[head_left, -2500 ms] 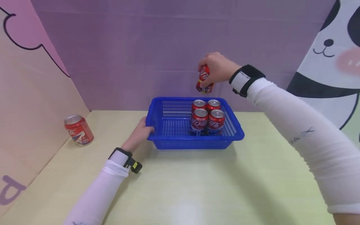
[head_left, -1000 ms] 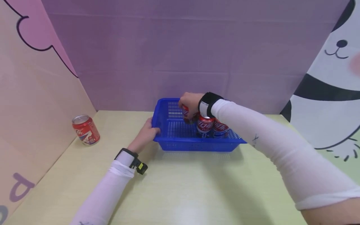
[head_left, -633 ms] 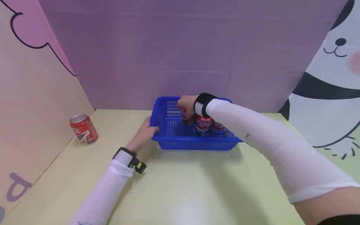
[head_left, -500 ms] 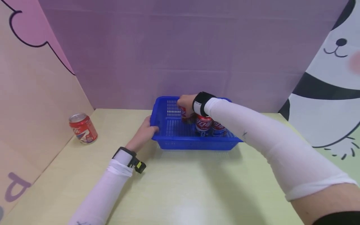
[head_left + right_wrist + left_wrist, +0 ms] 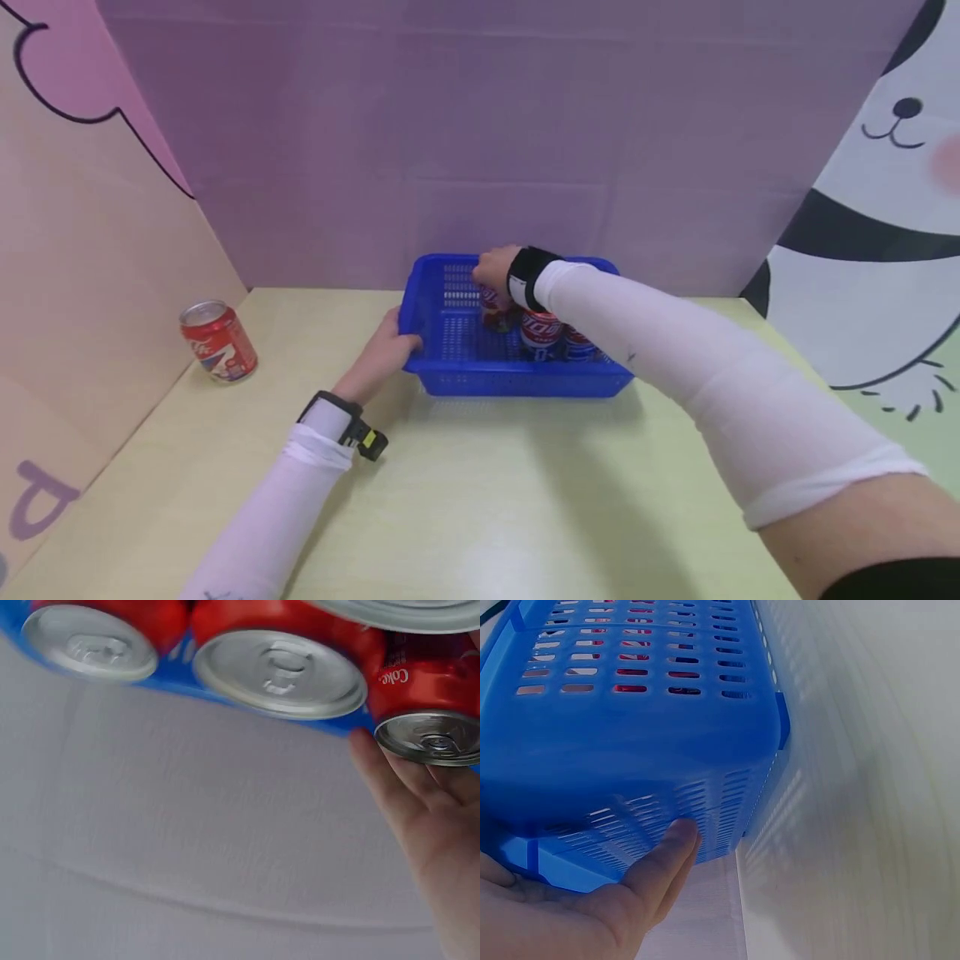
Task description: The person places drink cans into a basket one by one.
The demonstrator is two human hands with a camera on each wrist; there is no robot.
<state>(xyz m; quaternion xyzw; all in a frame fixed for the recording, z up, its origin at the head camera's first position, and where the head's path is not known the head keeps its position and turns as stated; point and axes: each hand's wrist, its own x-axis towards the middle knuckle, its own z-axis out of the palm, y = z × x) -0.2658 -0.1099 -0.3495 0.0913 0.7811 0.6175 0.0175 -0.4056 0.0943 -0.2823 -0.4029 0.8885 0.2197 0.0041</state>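
Observation:
In the head view my left hand [image 5: 382,350] grips the left rim of a blue plastic basket [image 5: 525,381], thumb over the edge. The left wrist view shows the fingers [image 5: 664,866] reaching along its slotted outer wall. Inside the basket, near its middle, my right hand [image 5: 497,267] holds a red Coke can [image 5: 495,310] from above. In the right wrist view, fingers pass behind this can [image 5: 431,697], beside other red cans. Two front cans, one of them a red can [image 5: 542,333], stand just right of it, partly covered by my right forearm; cans behind them are hidden.
Another red can [image 5: 219,342] stands alone on the pale table [image 5: 465,500], left of the basket and close to the left wall panel. A purple backdrop [image 5: 375,150] rises behind the basket. A panel with a panda drawing [image 5: 862,292] is on the right.
From above the basket, my right hand has lowered the can into it, left of the other cans. Lately that hand has risen slightly. The left hand keeps its grip on the rim.

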